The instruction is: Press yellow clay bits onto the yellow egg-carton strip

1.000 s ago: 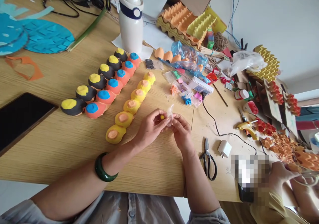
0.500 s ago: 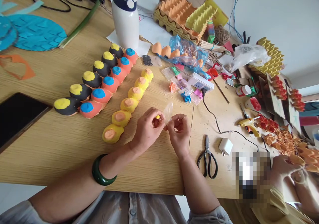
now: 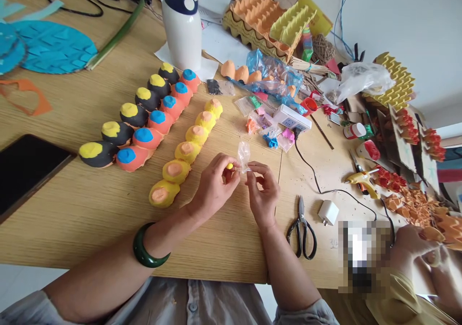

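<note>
My left hand (image 3: pixel 219 178) and my right hand (image 3: pixel 263 190) both pinch a small clear plastic bag (image 3: pixel 243 154) that stands up between them. A small yellow lump (image 3: pixel 229 166), which looks like modelling clay, is tucked in my left fingers. Just left of my hands lies a row of yellow-covered egg-carton cups (image 3: pixel 175 170) with bare orange tops. Beyond it are a row of red cups (image 3: pixel 144 137) with blue tops and a row of black cups (image 3: pixel 133 115) with yellow tops.
Black-handled scissors (image 3: pixel 301 228) and a white charger (image 3: pixel 328 213) lie right of my hands. A power strip (image 3: pixel 291 118) trails a black cord. A phone (image 3: pixel 29 171) lies left, a white bottle (image 3: pixel 182 31) behind. A co-worker's hand (image 3: pixel 411 245) holds orange carton pieces at right.
The clear bag has spread and turned upright between my fingers. My right hand has shifted slightly right, its fingers stretched more toward the bag.
</note>
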`<state>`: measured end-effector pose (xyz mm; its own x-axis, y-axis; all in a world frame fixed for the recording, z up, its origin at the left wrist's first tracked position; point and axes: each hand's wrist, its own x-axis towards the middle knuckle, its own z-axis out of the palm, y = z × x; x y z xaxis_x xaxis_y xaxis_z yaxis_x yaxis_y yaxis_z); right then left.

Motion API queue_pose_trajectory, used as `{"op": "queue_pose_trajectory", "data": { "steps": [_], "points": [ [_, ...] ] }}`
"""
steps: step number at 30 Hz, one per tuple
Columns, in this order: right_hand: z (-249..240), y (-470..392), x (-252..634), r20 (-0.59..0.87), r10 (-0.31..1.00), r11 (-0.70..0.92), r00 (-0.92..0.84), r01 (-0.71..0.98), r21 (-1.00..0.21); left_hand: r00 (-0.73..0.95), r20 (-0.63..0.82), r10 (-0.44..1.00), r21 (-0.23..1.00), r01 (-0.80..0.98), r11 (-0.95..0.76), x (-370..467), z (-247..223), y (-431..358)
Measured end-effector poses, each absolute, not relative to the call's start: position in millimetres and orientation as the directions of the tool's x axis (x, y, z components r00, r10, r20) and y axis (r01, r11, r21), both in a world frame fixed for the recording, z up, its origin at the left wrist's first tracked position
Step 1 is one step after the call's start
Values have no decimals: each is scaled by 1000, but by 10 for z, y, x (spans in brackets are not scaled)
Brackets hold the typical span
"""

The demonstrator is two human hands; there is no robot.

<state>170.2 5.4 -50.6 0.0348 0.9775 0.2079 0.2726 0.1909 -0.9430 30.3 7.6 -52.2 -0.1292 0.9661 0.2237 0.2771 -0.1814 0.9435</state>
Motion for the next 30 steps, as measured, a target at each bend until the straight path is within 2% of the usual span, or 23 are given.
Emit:
{"op": "queue_pose_trajectory", "data": {
  "steps": [2,4,7,10,12,15,17,22,26,30],
  "points": [
    [-491,44,1685,152,986,131,71,238,-962,-149,205,967,945,288,-156,270,-542,112],
    [-479,49,1670,48,996,39,74,118,-992,-143,211,967,940,300,-161,232,-537,144],
    [-472,91,1678,-98,995,-101,-28,-107,-989,-122,186,975,946,292,-144,196,-515,169],
    [-480,135,1712,-156,974,-191,-163,-227,-955,-70,138,988,958,262,-116,189,-516,173],
    [-488,145,1727,-134,969,-173,-209,-179,-969,-57,140,988,961,250,-122,189,-527,174],
    [-504,130,1725,-42,987,-29,-156,83,-996,-76,103,992,975,204,-85,186,-527,176],
    [-516,119,1717,18,996,35,-88,190,-981,-52,47,998,983,177,-37,189,-510,172],
    [-536,124,1717,110,994,110,-12,156,-982,22,-19,1000,993,114,16,237,-515,149],
    [-556,106,1724,112,994,110,-6,209,-972,-38,-43,998,999,-3,43,280,-568,137],
    [-560,48,1689,206,978,190,20,304,-933,-118,-19,993,998,61,27,260,-521,130]
  ]
}}
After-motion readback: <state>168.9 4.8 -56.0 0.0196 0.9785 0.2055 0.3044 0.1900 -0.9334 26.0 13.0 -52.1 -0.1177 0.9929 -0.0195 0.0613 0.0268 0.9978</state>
